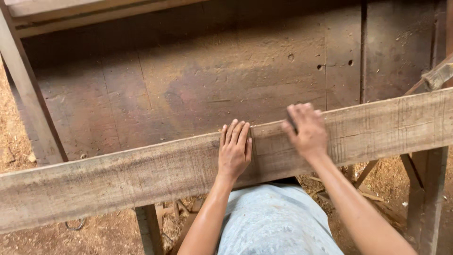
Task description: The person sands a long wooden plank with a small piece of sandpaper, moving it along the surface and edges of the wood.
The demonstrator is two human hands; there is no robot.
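A long rough wooden plank (118, 174) lies across the view from lower left to upper right, resting on the near edge of a dark wooden workbench (198, 75). My left hand (234, 150) lies flat on the plank with its fingers spread toward the far edge. My right hand (306, 130) is blurred just to the right of it, over the plank's upper edge, fingers curled round a small dark object (292, 121) that I cannot identify.
A pale wooden beam (28, 89) slants down the left side. Bench legs (424, 189) stand at lower right, and a wooden piece (436, 75) juts in at the right edge. Sawdust (14, 141) covers the ground around the bench.
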